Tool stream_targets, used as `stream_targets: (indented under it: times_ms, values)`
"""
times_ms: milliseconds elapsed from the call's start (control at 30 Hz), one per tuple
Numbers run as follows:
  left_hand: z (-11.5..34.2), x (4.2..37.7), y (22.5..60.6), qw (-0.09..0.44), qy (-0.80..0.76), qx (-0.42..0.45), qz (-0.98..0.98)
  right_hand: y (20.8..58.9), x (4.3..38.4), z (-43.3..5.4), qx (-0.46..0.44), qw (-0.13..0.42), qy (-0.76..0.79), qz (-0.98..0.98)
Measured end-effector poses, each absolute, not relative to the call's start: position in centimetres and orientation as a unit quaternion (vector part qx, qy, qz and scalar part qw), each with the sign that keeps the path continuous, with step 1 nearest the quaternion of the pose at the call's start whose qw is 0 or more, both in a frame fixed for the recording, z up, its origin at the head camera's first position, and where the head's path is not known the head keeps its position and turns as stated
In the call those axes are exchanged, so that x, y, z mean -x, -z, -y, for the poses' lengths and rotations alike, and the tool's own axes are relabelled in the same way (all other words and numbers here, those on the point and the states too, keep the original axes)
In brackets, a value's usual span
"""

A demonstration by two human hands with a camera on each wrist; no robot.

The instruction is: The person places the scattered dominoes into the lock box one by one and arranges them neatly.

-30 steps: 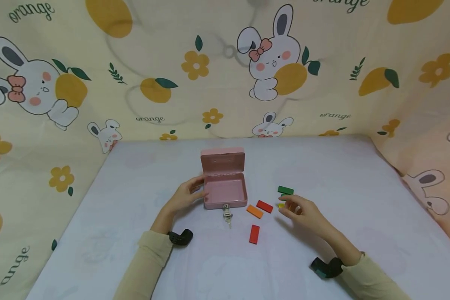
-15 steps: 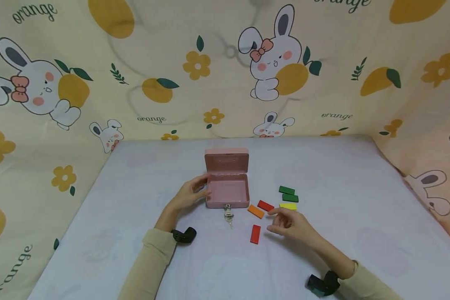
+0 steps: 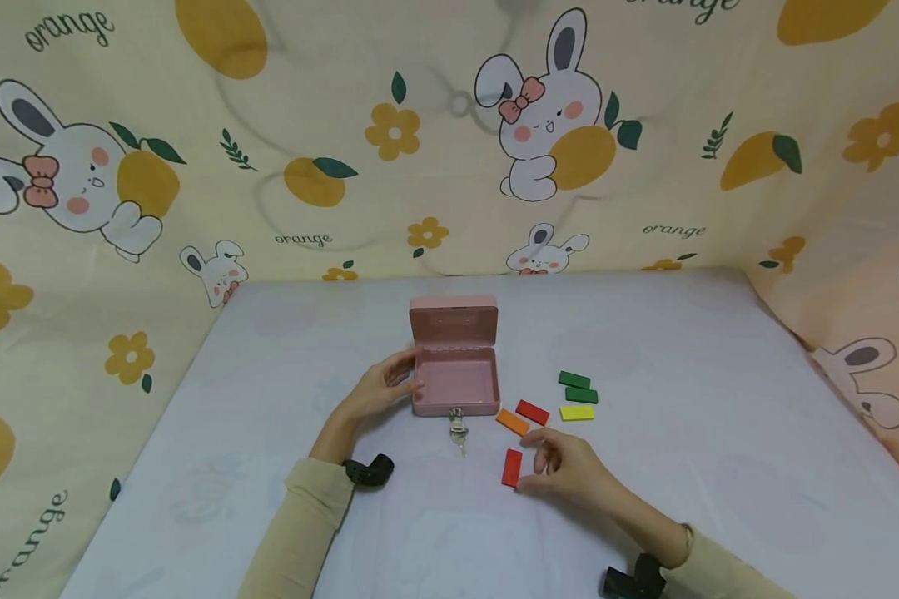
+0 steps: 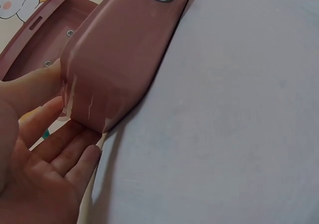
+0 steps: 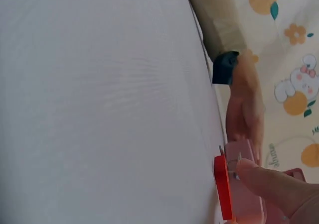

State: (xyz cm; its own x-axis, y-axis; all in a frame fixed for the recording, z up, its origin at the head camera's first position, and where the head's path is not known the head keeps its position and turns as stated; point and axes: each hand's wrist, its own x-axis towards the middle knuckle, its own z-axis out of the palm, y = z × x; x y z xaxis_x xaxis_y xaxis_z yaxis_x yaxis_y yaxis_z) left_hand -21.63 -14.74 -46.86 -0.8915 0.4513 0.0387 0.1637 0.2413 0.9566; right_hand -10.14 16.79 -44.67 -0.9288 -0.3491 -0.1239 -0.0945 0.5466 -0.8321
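A pink metal cash box (image 3: 455, 409) stands with its lid (image 3: 454, 323) raised and its tray facing up, nothing inside. Keys (image 3: 459, 438) hang from its front lock. My left hand (image 3: 378, 387) holds the box's left side, thumb at the rim and fingers along the outer wall in the left wrist view. My right hand (image 3: 565, 466) is beside the nearest red block (image 3: 512, 467), thumb and index finger spread at its right edge. In the right wrist view the thumb (image 5: 274, 184) shows close to that block; contact cannot be told.
Right of the box lie an orange block (image 3: 513, 422), another red block (image 3: 533, 412), a yellow block (image 3: 577, 413) and two green blocks (image 3: 573, 379). A white cloth (image 3: 270, 374) covers the table. Patterned fabric (image 3: 434, 166) rises behind and at both sides.
My right hand has moved left and toward the front, from the yellow and green blocks to the nearest red block. The left hand stays at the box, which has shifted slightly right in view.
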Motion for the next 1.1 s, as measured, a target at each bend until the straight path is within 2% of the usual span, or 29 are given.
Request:
stream_targets:
  times_ms: [633,1100]
  values:
    - [13.7,21.4,46.7,0.144,-0.592,-0.174,-0.773,44.0,10.0,-15.0,0.071,0.127,0.369,-0.918]
    - [13.6,21.3,46.9,0.171,-0.625,-0.148,-0.747,43.9,10.2,-15.5,0.092,0.129,0.383,-0.91]
